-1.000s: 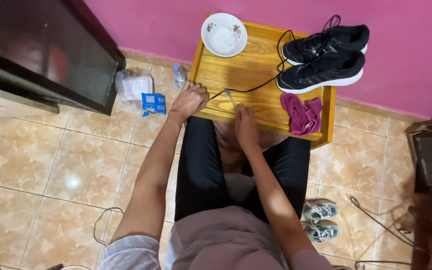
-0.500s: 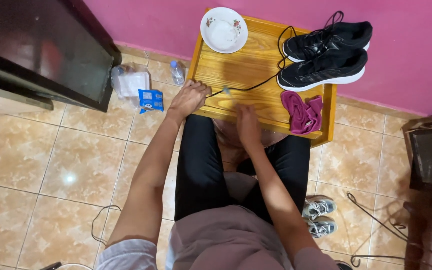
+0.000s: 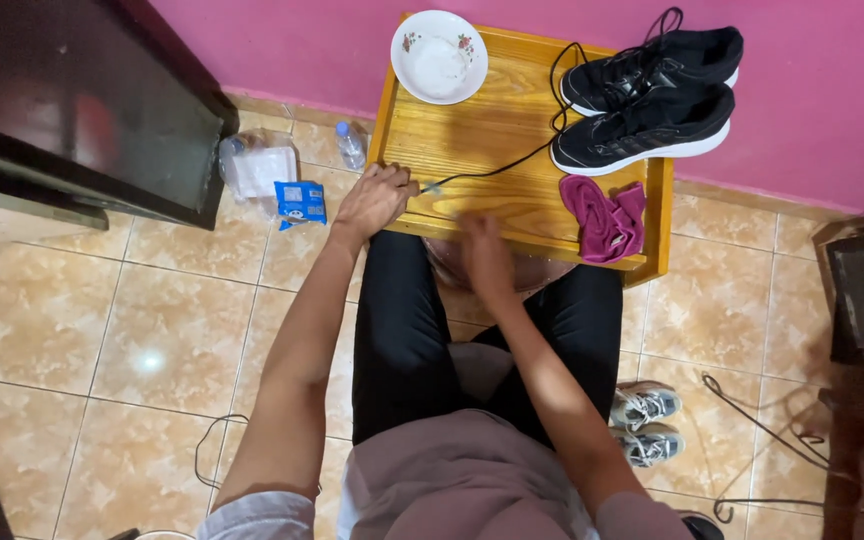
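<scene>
— Since half a second ago, what has shifted?

— Mostly the right hand (image 3: 485, 255): it has dropped back from the tabletop toward the near edge of the wooden table (image 3: 512, 195), and it shows as a blur, so it is moving. The left hand (image 3: 375, 200) has kept its place at the table's near left corner.

— What is the left hand doing?

— It is curled closed, pinching the free end of the black shoelace (image 3: 512, 160) against the wood. From there the lace runs slack across the table up to the nearer black sneaker (image 3: 647, 130).

— And the right hand, open or closed?

— I cannot tell; the blur hides the fingers, and whether it holds anything is unclear.

— Which step would you call this?

— Handling the lace tip, I judge: one hand steadies it while the other works just beside it.

— What does the next move call for?

— A firm pinch on the lace end, and the right hand coming back to it precisely, since the tip is small and thin.

— Anything else nearby?

— A white bowl (image 3: 439, 56) at the far left corner and a crumpled magenta cloth (image 3: 607, 215) near the right edge.
</scene>
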